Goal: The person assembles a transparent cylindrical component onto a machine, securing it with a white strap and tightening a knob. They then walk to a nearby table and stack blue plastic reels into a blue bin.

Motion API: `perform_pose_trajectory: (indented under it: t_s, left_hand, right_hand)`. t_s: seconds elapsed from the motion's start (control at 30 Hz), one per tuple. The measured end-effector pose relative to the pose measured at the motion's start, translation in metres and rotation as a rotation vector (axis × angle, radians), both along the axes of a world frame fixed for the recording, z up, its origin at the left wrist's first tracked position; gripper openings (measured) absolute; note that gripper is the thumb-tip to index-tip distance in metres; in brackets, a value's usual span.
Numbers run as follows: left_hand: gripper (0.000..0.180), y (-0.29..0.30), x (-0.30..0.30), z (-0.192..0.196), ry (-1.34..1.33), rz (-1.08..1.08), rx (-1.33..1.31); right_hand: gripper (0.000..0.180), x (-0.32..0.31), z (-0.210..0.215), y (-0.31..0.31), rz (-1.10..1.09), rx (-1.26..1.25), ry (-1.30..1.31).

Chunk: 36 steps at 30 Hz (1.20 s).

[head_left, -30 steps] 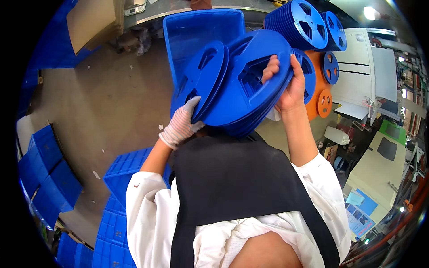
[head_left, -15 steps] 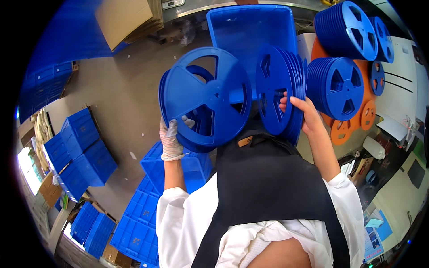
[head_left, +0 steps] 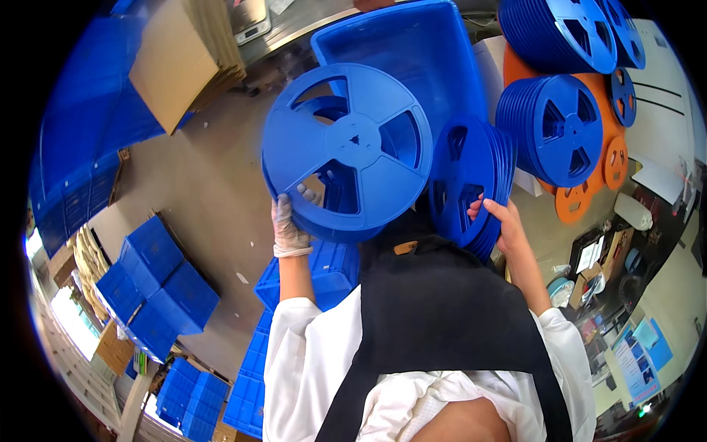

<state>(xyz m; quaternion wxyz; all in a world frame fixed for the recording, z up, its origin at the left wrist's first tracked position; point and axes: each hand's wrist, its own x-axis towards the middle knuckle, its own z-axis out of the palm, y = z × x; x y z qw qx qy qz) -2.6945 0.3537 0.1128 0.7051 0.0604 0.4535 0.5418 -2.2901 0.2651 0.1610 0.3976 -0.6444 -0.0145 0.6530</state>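
And here it is, front and centre: a large, round, blue plastic reel disc [head_left: 357, 136], held up at chest height with its broad face showing. Smooth, slightly glossy skin, a raised circular hub, wide wedge-shaped windows cut between the spokes, and darker blue plastic showing through them from behind. The left hand [head_left: 291, 228], in a thin whitish knit glove, has it by the lower left rim, thumb near the edge, fingertips visible through a window: a firm pinch.

Just beside it, a tilted stack of thin blue plastic discs [head_left: 464, 175], edges fanned like ribs. The bare right hand [head_left: 504, 225] grips that one, fingers curled through a window, thumb over the near side.

Beyond both stands a deep, smooth-walled blue plastic tub [head_left: 449, 81]. Over to the right, a thick ribbed cylinder of stacked blue reels [head_left: 568, 131], and near it a small flat orange slotted disc [head_left: 616, 162]. Below the hands, a matte black fabric apron [head_left: 449, 309] with a small tan tag [head_left: 406, 247]. Out left, flat brown cardboard sheets [head_left: 173, 77] lean in layers near a metal table [head_left: 302, 26], and boxy blue plastic crates [head_left: 158, 280] stand on the floor [head_left: 228, 177].
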Motion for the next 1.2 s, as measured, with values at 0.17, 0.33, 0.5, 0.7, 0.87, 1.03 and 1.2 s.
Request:
perform_pose_trajectory:
  t_s: [0.17, 0.33, 0.5, 0.7, 0.87, 1.03, 1.2]
  left_hand:
    - [0.047, 0.06, 0.087, -0.046, -0.005, -0.203, 0.012]
    - [0.048, 0.104, 0.179, -0.17, 0.263, -0.351, -0.12]
    - [0.092, 0.11, 0.185, -0.316, 0.704, -0.635, -0.395]
    - [0.073, 0.107, 0.176, -0.383, 0.564, -0.37, -0.35]
    - [0.087, 0.109, 0.176, -0.382, 1.1, -0.656, -0.457]
    - [0.084, 0.094, 0.186, -0.35, 1.69, -0.992, 0.137]
    - [0.075, 0.063, 0.176, -0.311, 1.672, -1.07, 0.223]
  right_hand:
    - [0.041, 0.001, -0.012, -0.028, -0.113, -0.009, 0.002]
    - [0.04, -0.005, -0.02, -0.047, -0.189, -0.09, -0.011]
    - [0.044, -0.011, -0.034, -0.055, -0.226, -0.193, 0.018]
    - [0.044, -0.012, -0.053, -0.052, -0.207, -0.222, 0.022]
    - [0.046, -0.012, -0.068, -0.053, -0.256, -0.103, 0.047]
    - [0.05, -0.01, -0.066, -0.039, -0.328, 0.113, 0.174]
    - [0.051, -0.002, -0.047, -0.03, -0.387, 0.311, 0.392]
